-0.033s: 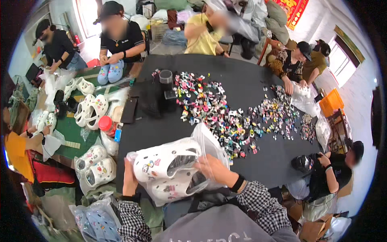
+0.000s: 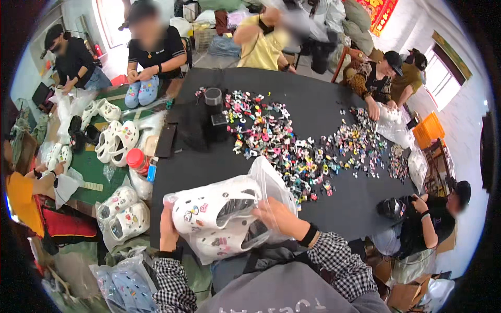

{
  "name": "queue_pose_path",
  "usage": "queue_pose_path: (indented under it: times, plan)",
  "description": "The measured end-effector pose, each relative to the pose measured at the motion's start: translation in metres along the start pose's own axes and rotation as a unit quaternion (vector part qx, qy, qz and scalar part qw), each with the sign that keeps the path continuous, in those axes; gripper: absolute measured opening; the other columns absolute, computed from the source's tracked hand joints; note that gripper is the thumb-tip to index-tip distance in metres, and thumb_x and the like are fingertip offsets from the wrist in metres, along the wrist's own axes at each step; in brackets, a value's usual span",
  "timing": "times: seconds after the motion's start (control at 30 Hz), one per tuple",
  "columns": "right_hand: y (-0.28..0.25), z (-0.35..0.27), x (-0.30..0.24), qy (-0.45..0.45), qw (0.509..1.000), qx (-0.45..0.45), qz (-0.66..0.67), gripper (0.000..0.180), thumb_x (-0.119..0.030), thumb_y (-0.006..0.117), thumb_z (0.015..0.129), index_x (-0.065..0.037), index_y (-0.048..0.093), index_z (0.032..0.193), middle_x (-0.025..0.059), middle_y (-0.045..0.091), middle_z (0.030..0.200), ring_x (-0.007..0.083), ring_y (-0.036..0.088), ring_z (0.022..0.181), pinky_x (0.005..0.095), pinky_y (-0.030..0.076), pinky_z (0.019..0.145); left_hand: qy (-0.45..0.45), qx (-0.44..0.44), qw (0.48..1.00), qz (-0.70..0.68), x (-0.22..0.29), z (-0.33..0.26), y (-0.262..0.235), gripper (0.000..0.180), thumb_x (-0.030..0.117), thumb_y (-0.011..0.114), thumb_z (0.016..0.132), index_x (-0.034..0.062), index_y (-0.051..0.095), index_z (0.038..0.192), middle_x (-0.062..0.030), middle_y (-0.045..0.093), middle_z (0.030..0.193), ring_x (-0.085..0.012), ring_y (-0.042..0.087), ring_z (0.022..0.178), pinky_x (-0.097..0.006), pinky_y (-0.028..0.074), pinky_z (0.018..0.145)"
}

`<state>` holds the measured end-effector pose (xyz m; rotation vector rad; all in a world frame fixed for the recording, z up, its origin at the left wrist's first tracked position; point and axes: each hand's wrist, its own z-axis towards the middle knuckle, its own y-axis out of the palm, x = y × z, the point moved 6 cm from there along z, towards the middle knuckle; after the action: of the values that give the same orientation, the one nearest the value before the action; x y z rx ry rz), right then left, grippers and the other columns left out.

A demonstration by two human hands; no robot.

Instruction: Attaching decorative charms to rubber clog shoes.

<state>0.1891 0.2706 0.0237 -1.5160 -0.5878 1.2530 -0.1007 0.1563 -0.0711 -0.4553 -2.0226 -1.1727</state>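
A pair of white clogs [image 2: 214, 202] with small colourful charms is inside a clear plastic bag [image 2: 275, 180], held over the near edge of the black table. The clogs lie one above the other, toes toward the left. My left hand [image 2: 168, 229] grips the bagged clogs at the toe end; most of its fingers are hidden behind them. At the heel end, my right hand [image 2: 283, 219] is closed on the plastic by the clogs' openings. The loose mouth of the bag spreads up and to the right past that hand.
Loose charms [image 2: 282, 138] cover the middle of the black table [image 2: 209, 151]. Left of it, a green table [image 2: 99, 180] bears white clogs [image 2: 119, 142] and a red-lidded jar [image 2: 138, 160]. Bagged clogs [image 2: 124, 216] and bagged blue clogs [image 2: 125, 284] stand near my left. Several co-workers surround the tables.
My hands and the bagged clogs have hardly moved. At the back, the person in yellow has shifted their upper body and arms.
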Motion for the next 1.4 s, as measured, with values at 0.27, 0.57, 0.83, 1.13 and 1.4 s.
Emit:
queue_pose_path:
  times: [0.27,0.57,0.83,1.13,1.4]
  plan:
    - [-0.025,-0.023,-0.021,0.008,0.997,0.021,-0.070,0.027,-0.011,0.056,0.081,-0.010,0.059,0.108,0.0028,0.057,0.109,0.0266,0.055,0.096,0.0350,0.054,0.076,0.078,0.164,0.981,0.074,-0.014,0.012,-0.026,0.026,0.023,0.055,0.096,-0.0012,0.063,0.099,-0.0066,0.067,0.093,-0.0150,0.064,0.080,-0.027,0.051,0.071]
    - [-0.046,-0.039,0.001,0.079,0.983,0.145,-0.085,0.030,-0.007,0.056,0.077,-0.008,0.057,0.107,0.0083,0.056,0.098,0.0276,0.059,0.086,0.0369,0.054,0.064,0.124,0.177,0.957,0.191,0.007,0.006,-0.025,0.032,0.032,0.055,0.097,0.0025,0.064,0.087,0.0037,0.061,0.081,-0.0077,0.054,0.074,-0.025,0.044,0.067]
    - [-0.052,-0.050,0.024,0.180,0.960,0.213,-0.032,0.034,-0.003,0.060,0.075,-0.006,0.060,0.109,0.0132,0.057,0.100,0.0343,0.063,0.077,0.0408,0.053,0.065,-0.010,-0.010,0.931,0.364,-0.037,-0.037,0.013,0.038,0.033,0.046,0.100,0.0001,0.058,0.115,-0.0037,0.062,0.104,-0.0093,0.057,0.092,-0.028,0.048,0.080]
    - [-0.040,-0.055,0.040,0.133,0.972,0.167,-0.100,0.023,-0.002,0.058,0.080,-0.002,0.060,0.102,0.0168,0.054,0.094,0.0347,0.059,0.079,0.0425,0.051,0.061,-0.030,0.096,0.991,0.092,-0.026,-0.044,0.003,0.019,0.017,0.054,0.097,0.0008,0.064,0.100,0.0012,0.064,0.084,-0.0064,0.059,0.072,-0.022,0.047,0.063]
    - [-0.076,-0.053,0.037,0.030,0.978,0.107,-0.177,0.033,0.000,0.058,0.067,-0.010,0.064,0.098,0.0072,0.058,0.101,0.0285,0.057,0.092,0.0364,0.054,0.065,0.025,0.112,0.992,0.042,0.016,-0.043,-0.038,0.019,0.020,0.055,0.097,0.0042,0.064,0.092,0.0040,0.061,0.077,-0.0053,0.056,0.064,-0.021,0.045,0.057]
